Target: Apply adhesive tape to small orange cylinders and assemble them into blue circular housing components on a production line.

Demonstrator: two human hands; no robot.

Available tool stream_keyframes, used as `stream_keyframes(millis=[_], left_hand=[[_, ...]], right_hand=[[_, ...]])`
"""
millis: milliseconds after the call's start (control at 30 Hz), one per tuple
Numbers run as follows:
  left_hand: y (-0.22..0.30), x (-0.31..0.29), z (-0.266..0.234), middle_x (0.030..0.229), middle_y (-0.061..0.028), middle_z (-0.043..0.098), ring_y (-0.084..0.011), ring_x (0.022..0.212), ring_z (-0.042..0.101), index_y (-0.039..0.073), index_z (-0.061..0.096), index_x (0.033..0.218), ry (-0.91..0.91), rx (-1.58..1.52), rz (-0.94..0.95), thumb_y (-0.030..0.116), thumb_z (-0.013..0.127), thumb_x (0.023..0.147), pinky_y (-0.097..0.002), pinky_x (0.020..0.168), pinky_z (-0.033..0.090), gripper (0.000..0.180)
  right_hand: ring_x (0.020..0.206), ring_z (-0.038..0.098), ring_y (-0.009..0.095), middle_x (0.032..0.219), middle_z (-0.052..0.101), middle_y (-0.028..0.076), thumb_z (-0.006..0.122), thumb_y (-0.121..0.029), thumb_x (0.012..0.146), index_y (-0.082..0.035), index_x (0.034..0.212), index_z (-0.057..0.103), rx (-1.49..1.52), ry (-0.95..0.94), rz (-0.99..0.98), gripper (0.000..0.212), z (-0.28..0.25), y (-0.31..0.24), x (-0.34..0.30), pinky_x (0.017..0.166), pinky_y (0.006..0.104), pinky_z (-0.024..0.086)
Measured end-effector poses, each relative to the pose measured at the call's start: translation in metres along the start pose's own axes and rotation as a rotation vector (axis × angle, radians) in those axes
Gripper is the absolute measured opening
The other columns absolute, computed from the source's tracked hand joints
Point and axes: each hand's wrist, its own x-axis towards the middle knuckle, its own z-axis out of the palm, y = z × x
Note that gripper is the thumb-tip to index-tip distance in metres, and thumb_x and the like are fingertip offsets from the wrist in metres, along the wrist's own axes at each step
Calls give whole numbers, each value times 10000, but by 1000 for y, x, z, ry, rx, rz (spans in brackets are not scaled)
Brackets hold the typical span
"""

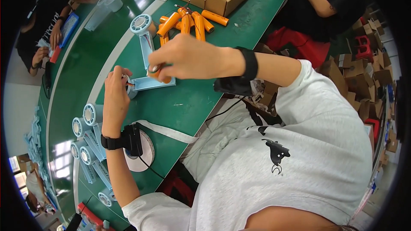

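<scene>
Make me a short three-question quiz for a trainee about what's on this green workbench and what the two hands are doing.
1. True or false: the right hand holds an orange cylinder over the pale blue holder.
2. Where is the loose pile of orange cylinders?
A. Inside the holder
B. On the green table in front of the cardboard box
C. On the floor
3. Fill in: the left hand rests at the holder's ____ end, by the round cap.

Key
1. True
2. B
3. Left
</scene>
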Motion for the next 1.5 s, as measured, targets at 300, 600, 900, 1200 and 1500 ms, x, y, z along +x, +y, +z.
stream_keyframes(millis=[300, 600, 900, 1200, 1500], left_hand=[[0, 1, 2, 891, -157, 508, -312, 843, 468, 10, 443, 925, 33, 48, 38, -45, 394, 842, -373, 762, 387, 110], [-9, 3, -9, 928, -169, 519, -278, 800, 514, 4, 434, 996, -78, -122, -104, 0, 441, 834, -360, 720, 414, 163], [2, -14, -20, 978, -116, 553, -245, 838, 559, 43, 493, 1143, 1, -56, 27, -19, 681, 638, -314, 779, 450, 543], [50, -17, -67, 1090, -98, 561, -253, 973, 565, 37, 512, 1136, 122, 41, 135, -55, 709, 572, -306, 811, 446, 605], [11, 49, -105, 1056, -84, 562, -224, 922, 567, 24, 520, 1135, 138, 160, 111, -78, 684, 547, -275, 799, 442, 619]], right_hand=[[738, 621, 334, 783, 611, 183, 535, -45, 739, 21, 806, 588, -338, -318, -251, 108, 22, -1, 37, 603, 393, 496], [777, 613, 336, 841, 615, 170, 548, 24, 678, 18, 894, 588, -312, -605, -128, 220, 43, 15, 69, 603, 422, 476], [791, 591, 305, 827, 604, 143, 626, 2, 619, 3, 985, 557, -295, -654, -77, 372, 37, 22, 55, 639, 399, 463], [715, 580, 185, 756, 601, 88, 567, -12, 779, 20, 1163, 494, 492, -190, 222, 392, 27, 2, 3, 691, 297, 455], [612, 578, 224, 710, 608, 150, 598, -214, 797, 29, 1022, 593, 223, -194, 303, 331, 11, 34, 76, 582, 354, 459]])
